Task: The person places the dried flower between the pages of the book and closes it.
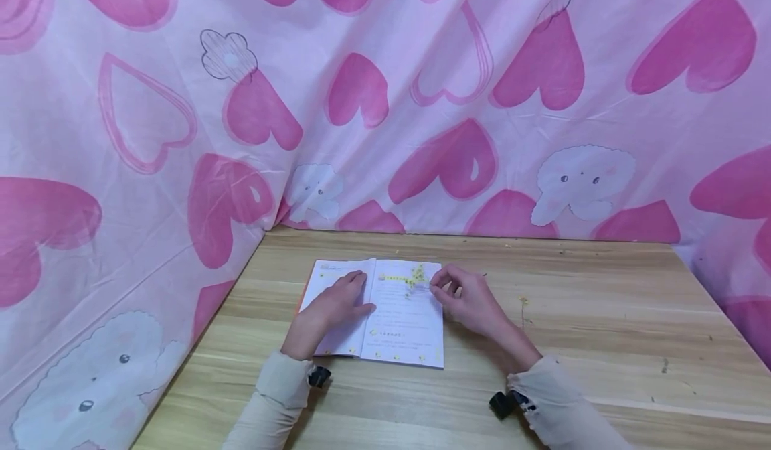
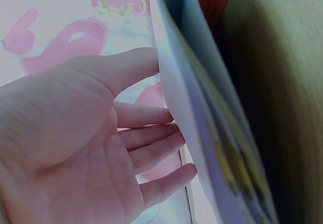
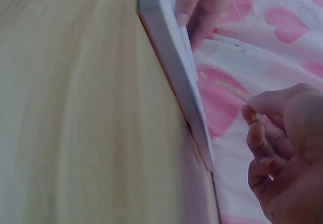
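An open book [image 1: 400,333] with white printed pages lies on the wooden table. My left hand [image 1: 337,301] rests on its left page with fingers extended; the left wrist view shows the fingertips touching the paper [image 2: 176,93]. Over the upper part of the right page, my right hand [image 1: 471,301] pinches a sprig of small yellow flowers [image 1: 415,276] by its thin stem between thumb and forefinger. In the right wrist view the sprig [image 3: 229,87] stands apart from the book's thick page edge [image 3: 176,57], and the other fingers are curled in.
Another small yellow sprig [image 1: 524,303] lies on the table [image 1: 602,316], right of my right hand. Small dark bits are scattered farther right. A pink cloth [image 1: 361,169] with hearts hangs behind and along the left side. Black straps with small devices [image 1: 502,404] are on both wrists.
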Demonstrator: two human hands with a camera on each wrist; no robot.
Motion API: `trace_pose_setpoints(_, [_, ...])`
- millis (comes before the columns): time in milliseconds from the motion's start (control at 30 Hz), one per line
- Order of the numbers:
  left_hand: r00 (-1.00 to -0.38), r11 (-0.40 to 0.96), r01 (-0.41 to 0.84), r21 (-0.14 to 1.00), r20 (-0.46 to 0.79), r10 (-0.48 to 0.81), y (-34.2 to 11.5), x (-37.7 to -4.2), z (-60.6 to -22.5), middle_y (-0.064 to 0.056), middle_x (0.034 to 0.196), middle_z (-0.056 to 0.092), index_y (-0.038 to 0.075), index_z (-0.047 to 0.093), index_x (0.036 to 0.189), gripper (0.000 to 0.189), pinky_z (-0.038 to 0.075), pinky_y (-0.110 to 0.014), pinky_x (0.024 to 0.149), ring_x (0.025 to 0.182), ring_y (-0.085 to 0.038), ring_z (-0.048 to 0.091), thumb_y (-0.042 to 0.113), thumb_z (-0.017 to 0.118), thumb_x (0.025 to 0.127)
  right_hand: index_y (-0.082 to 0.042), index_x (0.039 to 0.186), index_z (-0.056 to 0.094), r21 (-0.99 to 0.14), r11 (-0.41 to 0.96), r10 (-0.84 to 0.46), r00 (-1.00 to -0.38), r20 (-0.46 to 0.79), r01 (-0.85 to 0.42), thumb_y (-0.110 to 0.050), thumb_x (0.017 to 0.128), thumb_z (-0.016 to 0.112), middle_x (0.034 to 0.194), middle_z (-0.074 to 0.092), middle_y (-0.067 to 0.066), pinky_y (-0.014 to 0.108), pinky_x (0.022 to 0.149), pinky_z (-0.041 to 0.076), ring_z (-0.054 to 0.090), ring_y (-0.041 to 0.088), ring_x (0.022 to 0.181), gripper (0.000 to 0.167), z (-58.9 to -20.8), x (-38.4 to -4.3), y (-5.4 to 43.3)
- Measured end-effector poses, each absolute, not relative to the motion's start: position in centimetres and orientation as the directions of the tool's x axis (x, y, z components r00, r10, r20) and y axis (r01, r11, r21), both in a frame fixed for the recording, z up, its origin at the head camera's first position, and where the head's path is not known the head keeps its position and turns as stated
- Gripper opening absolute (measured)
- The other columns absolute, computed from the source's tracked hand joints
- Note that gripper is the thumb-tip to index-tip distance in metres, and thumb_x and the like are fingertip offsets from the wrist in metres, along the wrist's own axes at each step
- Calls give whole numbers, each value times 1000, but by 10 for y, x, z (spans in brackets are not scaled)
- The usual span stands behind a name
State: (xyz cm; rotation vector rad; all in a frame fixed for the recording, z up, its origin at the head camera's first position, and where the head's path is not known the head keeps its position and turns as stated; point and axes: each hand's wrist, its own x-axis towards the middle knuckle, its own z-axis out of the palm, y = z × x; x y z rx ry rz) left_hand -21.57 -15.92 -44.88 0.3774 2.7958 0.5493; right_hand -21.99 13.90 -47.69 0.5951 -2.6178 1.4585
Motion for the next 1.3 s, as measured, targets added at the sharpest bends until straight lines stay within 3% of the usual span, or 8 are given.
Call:
trace_pose_setpoints(267, [-931,883,203,423,-196,308,-161,-214,-448,-22,172,39,-3,39,164,76,31,-51,132,162,-39,36,32,72,105,-15,101,74,-811,504,-257,-948,188,-297,-9,98,78,90,73,-1,22,69,51,62,12,78,7,-484,-228,114])
trace_pose_setpoints(533, [-932,881,205,427,-189,308,-160,-214,-448,-22,172,40,-3,40,164,76,32,-50,132,161,-39,37,32,72,105,-12,103,75,-811,513,-296,-945,140,-280,-10,99,76,90,72,-2,22,71,53,64,12,79,4,-489,-229,111])
trace_pose_setpoints(1000, [-932,891,200,407,-202,301,-161,-216,-447,-22,173,38,-2,38,165,77,31,-51,133,162,-38,36,34,71,106,-19,112,76,-838,480,-380,-923,67,-259,-13,101,76,99,75,-4,25,74,55,67,16,86,12,-496,-232,116])
trace_pose_setpoints(1200, [-931,892,201,406,-205,303,-160,-215,-448,-21,173,38,-1,37,165,77,31,-51,133,162,-37,36,35,70,106,-17,114,77,-808,511,-382,-919,93,-294,-21,105,73,97,73,-3,25,73,54,64,15,84,11,-494,-235,124])
trace_pose_setpoints(1300, [-931,891,204,406,-202,305,-160,-215,-447,-22,173,38,-2,38,165,76,31,-51,133,162,-38,36,34,71,106,-14,122,75,-746,570,-356,-922,154,-345,-18,106,70,105,70,4,28,73,51,60,16,85,17,-493,-239,134])
